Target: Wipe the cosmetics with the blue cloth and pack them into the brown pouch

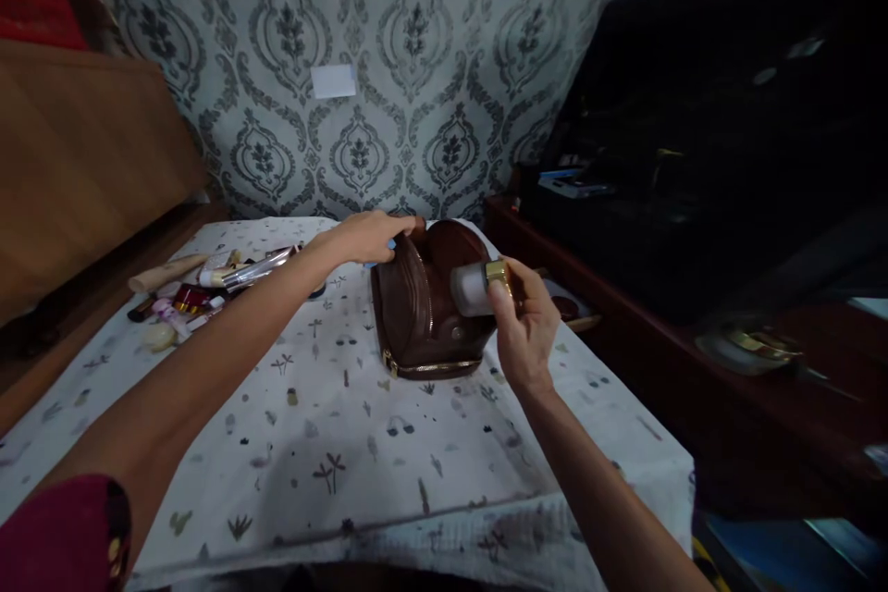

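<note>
1. The right hand (531, 324) pinches the gold lid (498, 277) of a jar (470, 290) between thumb and fingers; the jar lies tilted on its side in the air, its frosted body pointing left, in front of the bag (450, 342).
2. The left hand (375, 238) reaches to the bag's upper left edge, fingers bent over it; whether they pinch the edge I cannot tell; a bit of something blue (371, 265) shows just under this hand.
3. The bag is brown and stands on a patterned cloth (333, 444); a gold zip (437, 367) runs along its near lower edge.
4. Left of the bag, well apart from it, lies a pile of cosmetics (191, 298); a silver tube (256, 270) rests among them, near the left forearm.
5. Behind stands a wall (416, 28) with grey ornament; a white plate (334, 81) is on it.
</note>
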Motion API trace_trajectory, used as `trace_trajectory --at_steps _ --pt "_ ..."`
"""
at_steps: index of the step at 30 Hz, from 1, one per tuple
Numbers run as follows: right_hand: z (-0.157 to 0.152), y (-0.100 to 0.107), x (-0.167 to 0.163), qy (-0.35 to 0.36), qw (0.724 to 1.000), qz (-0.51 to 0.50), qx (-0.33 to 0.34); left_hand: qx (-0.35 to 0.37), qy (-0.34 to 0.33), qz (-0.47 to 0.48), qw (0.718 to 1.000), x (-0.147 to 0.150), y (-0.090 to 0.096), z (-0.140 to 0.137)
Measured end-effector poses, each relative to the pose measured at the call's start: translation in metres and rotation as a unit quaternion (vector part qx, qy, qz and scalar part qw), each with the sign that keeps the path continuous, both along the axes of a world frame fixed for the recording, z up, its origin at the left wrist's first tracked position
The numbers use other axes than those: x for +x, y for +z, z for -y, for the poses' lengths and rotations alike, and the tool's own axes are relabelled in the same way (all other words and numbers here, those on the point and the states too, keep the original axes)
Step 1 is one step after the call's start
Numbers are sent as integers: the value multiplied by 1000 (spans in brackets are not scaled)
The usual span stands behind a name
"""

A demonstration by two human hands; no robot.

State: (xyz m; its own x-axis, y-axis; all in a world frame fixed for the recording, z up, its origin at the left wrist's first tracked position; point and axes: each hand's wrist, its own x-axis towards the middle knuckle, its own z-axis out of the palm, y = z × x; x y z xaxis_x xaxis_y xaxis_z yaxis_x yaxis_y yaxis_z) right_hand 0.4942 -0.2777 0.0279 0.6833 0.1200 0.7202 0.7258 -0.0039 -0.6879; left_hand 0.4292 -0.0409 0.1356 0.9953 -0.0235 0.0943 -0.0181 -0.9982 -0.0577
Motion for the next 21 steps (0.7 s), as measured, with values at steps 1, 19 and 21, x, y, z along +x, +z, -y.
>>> trace_trajectory --at_steps 1,19,21 --pt "-1 -1 0 4 1000 7 -4 -8 4 30 1000 -4 -3 -1" --pt "-10 -3 -17 39 997 57 -37 -181 89 283 938 -34 -56 -8" --pt "-8 -2 -15 43 997 56 -41 -180 99 263 943 -33 -53 -8"
